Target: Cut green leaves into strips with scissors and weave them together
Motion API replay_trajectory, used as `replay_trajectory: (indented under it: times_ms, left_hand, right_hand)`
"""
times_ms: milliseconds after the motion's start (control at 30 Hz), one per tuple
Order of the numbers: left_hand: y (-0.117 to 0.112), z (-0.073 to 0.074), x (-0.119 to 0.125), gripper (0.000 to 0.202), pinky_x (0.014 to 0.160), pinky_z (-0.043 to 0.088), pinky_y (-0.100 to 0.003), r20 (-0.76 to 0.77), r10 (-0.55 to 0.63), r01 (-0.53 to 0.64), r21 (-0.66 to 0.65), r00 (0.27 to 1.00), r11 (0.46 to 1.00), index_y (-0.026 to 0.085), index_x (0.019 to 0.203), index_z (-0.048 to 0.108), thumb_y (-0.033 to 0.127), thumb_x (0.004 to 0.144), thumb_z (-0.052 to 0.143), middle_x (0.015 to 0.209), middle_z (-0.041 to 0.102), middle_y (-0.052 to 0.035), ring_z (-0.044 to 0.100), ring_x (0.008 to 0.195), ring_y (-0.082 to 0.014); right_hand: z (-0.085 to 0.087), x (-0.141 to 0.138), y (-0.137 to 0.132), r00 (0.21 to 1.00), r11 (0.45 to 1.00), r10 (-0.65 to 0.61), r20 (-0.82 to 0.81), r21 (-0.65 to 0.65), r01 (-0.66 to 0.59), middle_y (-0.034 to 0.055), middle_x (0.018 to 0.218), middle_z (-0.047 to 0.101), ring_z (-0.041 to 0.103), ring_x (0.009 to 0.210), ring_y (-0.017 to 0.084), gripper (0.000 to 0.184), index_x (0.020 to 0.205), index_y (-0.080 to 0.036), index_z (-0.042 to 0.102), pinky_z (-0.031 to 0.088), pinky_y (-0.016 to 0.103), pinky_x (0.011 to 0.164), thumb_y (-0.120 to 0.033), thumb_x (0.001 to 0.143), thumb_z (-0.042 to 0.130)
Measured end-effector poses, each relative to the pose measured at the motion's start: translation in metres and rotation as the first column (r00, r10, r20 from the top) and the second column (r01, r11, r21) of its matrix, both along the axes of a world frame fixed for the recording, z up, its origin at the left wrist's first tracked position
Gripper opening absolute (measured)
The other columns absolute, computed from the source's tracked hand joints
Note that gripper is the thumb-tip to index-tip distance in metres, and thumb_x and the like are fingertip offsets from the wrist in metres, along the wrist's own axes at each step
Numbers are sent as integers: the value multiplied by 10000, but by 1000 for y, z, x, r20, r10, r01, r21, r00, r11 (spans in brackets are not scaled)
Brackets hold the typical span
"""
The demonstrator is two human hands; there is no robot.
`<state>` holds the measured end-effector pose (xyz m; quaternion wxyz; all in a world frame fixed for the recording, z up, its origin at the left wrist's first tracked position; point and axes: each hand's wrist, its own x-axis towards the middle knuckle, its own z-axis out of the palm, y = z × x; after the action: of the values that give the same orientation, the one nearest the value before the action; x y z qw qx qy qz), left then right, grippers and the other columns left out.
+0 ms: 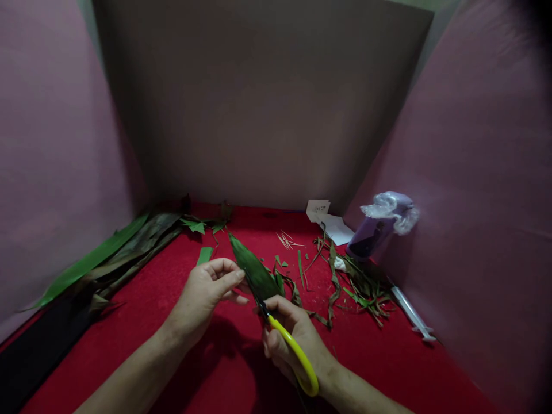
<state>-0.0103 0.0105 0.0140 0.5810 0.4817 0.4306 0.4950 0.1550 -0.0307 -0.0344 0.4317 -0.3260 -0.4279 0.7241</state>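
My right hand [293, 333] is closed around a pair of scissors [295, 351] with yellow handles and dark blades. The blades point up and to the left, along the lower left edge of a dark green leaf [254, 269]. That leaf tapers to a point at its upper left end. At its left edge my left hand [211, 284] pinches with thumb and forefinger, the other fingers loosely curled. Part of the leaf's lower end is hidden behind my right hand. Behind my left hand, a short green leaf piece [204, 255] lies on the red cloth [142, 305].
Long leaves [97, 261] lie along the left wall. Toothpicks [288, 240], white paper [336, 229] and dried strips [334, 282] are farther back. On the right are a stem pile [368, 287], a plastic-topped purple container [371, 230] and a syringe [411, 313].
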Motion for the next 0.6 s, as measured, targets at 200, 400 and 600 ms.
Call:
replay_trajectory:
  times_ms: [200,400,600]
  left_hand:
    - [1,0,-1,125,547,537,-266,0,-4,4,-4,1000,1000,135,674,590,239,733,629,669,641,-22,607,651,-150]
    - [-1,0,0,124,546,539,-267,16,0,1,-12,1000,1000,134,671,587,233,721,641,668,645,-24,612,646,-151]
    - [-2,-1,-1,118,551,539,-266,19,-7,7,-8,1000,1000,133,679,591,232,731,630,673,653,-31,617,654,-153]
  right_hand:
    - [2,-1,-1,1000,999,-14,-22,-42,13,-85,462,558,309,255,-8,600,868,-172,461,211,103,272,-472,475,800]
    - [3,0,-1,1000,998,-20,-20,-52,18,-86,457,562,318,250,-6,604,885,-178,455,225,102,274,-466,481,799]
    - [-1,0,0,999,999,-17,-37,-39,15,-80,464,565,329,264,-8,609,892,-175,449,241,98,294,-455,485,806]
